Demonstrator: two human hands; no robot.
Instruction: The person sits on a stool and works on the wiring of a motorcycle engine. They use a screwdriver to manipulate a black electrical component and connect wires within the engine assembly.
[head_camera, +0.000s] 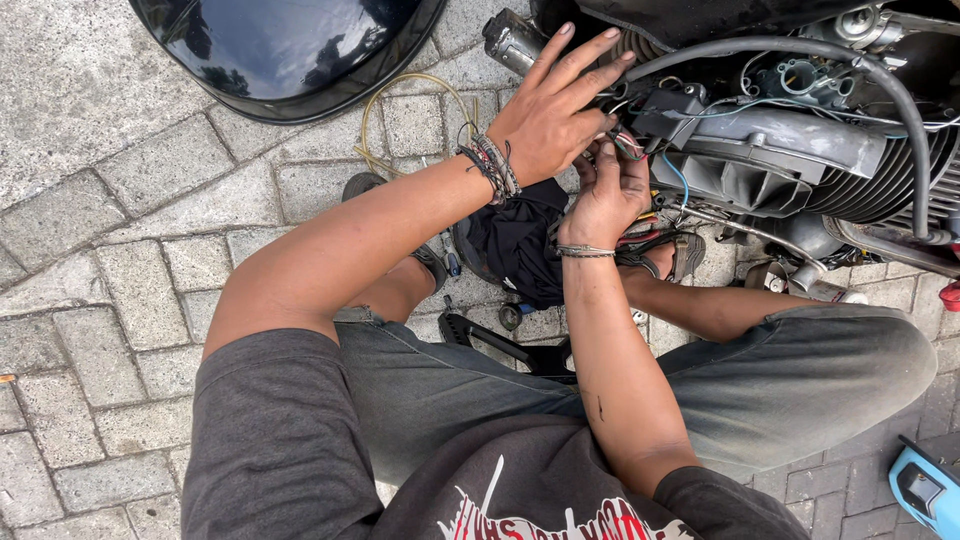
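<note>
I squat on grey paving in front of an exposed scooter engine (800, 150) with cooling fins and a black hose (880, 80) arching over it. My left hand (555, 115), with several cord bracelets on the wrist, is spread with fingers apart against a bundle of coloured wires (630, 145) at the engine's left side. My right hand (605, 195), wearing a thin bracelet, sits just under it and pinches the same wires between thumb and fingers. A black box-shaped part (665, 115) lies right of my fingertips.
A glossy black body panel (285, 50) lies at the top left. A yellowish clear tube (410, 90) loops on the pavers. A black cloth (520, 245) and a black metal part (500, 340) lie between my feet. A light-blue object (925, 485) sits at the bottom right.
</note>
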